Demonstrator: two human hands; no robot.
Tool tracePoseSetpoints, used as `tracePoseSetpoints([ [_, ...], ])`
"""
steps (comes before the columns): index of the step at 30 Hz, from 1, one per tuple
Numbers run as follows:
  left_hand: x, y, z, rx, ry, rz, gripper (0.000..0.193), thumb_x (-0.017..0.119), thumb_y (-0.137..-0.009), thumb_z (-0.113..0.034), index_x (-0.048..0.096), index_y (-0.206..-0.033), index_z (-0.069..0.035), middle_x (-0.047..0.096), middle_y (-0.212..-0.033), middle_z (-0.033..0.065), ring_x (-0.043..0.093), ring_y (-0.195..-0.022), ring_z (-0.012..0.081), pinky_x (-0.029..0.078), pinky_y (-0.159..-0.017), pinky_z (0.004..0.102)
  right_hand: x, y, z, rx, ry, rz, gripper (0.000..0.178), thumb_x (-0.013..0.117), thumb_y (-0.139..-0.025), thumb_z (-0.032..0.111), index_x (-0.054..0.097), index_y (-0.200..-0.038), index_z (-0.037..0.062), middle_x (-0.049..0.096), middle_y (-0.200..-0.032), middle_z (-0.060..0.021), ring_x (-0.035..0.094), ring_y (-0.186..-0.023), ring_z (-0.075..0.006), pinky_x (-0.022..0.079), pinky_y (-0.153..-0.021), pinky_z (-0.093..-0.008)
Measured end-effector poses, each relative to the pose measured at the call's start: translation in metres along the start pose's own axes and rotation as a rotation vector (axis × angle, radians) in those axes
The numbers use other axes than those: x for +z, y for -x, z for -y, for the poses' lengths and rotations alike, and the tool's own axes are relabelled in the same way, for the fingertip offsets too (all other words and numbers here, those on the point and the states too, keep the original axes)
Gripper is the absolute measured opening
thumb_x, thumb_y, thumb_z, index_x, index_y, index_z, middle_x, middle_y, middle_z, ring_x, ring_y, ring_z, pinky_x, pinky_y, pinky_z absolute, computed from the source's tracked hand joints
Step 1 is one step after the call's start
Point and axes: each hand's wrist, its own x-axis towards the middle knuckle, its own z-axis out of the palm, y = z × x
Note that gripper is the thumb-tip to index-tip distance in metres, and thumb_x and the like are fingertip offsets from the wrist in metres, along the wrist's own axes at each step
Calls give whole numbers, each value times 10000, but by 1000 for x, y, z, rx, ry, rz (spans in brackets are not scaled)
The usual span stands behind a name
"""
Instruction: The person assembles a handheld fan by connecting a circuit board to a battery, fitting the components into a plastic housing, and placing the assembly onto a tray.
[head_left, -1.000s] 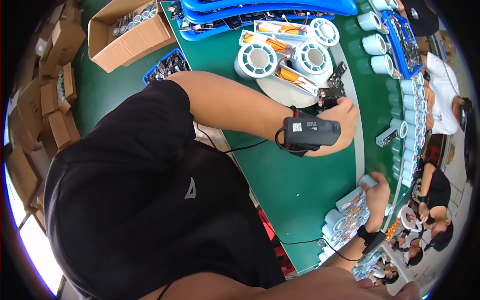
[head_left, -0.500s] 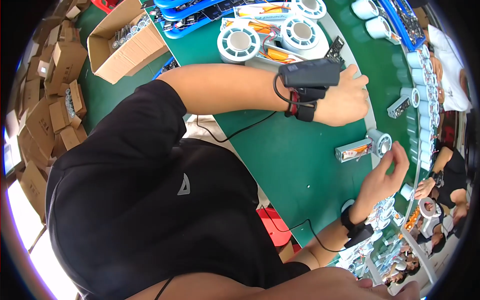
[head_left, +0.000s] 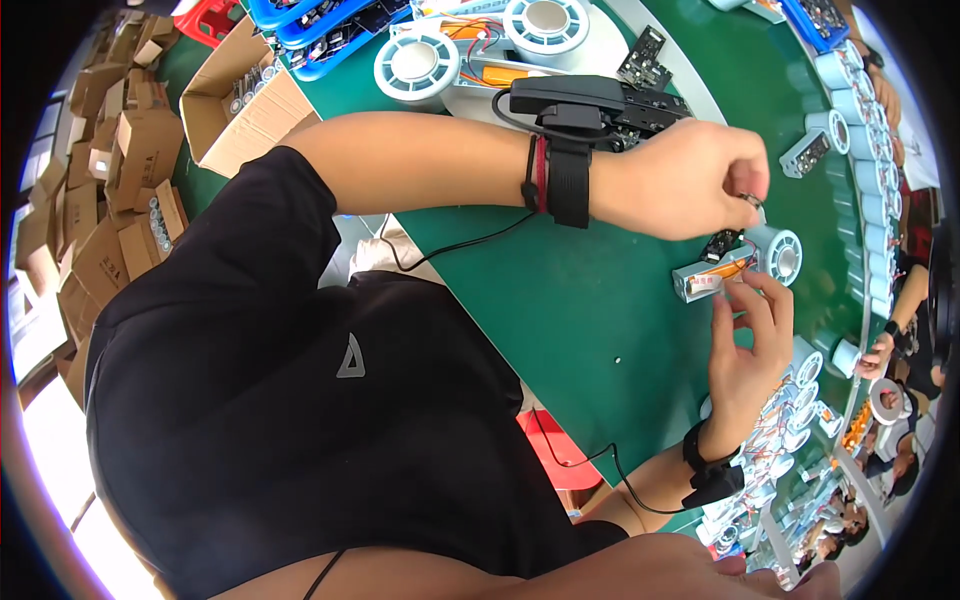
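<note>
My left hand (head_left: pixel 685 180) reaches across the table, its thumb and fingers pinched together. A small dark piece shows at the fingertips, too hidden to name. Just below it, a small black circuit board (head_left: pixel 722 245) lies against a pale blue housing (head_left: pixel 698 284). This housing has a round, slotted cylinder (head_left: pixel 786 258) at one end and an orange part with wires in its open trough. My right hand (head_left: pixel 750 345) has its curled thumb and fingers on the housing's near side, gripping it by the edge.
Round-headed housings (head_left: pixel 418 62) and loose black boards (head_left: pixel 648 58) lie beyond my left forearm, near blue trays (head_left: pixel 330 60). Another housing with a board (head_left: pixel 808 150) sits across. More blue cylinders (head_left: pixel 870 180) stand in a row; co-workers sit beyond. A cardboard box (head_left: pixel 255 125) stands beside the table.
My left hand has gone from spread fingers to a pinch above the housing, and a board now shows beside it. My right hand has moved from the round end to the trough.
</note>
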Motion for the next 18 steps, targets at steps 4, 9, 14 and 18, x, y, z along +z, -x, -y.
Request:
tracePoseSetpoints([
  [4, 4, -1, 7, -136, 13, 51, 162, 653, -834, -14, 671, -994, -24, 645, -1028, 119, 661, -898, 288, 536, -774, 395, 3, 1, -23, -184, 107, -89, 152, 695, -904, -4, 656, -1049, -27, 669, -1034, -117, 635, -739, -143, 466, -596, -228],
  [9, -3, 9, 4, 114, -371, 421, 173, 642, -809, -33, 669, -978, -4, 649, -981, 157, 664, -897, 332, 538, -798, 417, 23, 15, -26, 405, -589, -187, 159, 631, -1012, 100, 637, -1111, -25, 694, -1022, -69, 581, -700, -79, 430, -564, -220],
  [14, 4, 22, -14, 203, -759, 683, 214, 659, -831, -83, 680, -1031, -8, 648, -972, 176, 655, -946, 367, 521, -834, 443, 36, 16, -37, 325, -432, -290, 191, 585, -1052, 157, 645, -1109, -16, 677, -934, -43, 551, -649, -66, 431, -572, -223],
  [18, 11, 11, -6, 268, -625, 313, 222, 628, -930, -88, 641, -1135, -5, 617, -1041, 165, 631, -933, 330, 497, -789, 410, 39, 17, -44, 169, -129, -369, 179, 587, -1050, 149, 644, -1102, -13, 657, -888, -39, 532, -628, -75, 432, -571, -229],
])
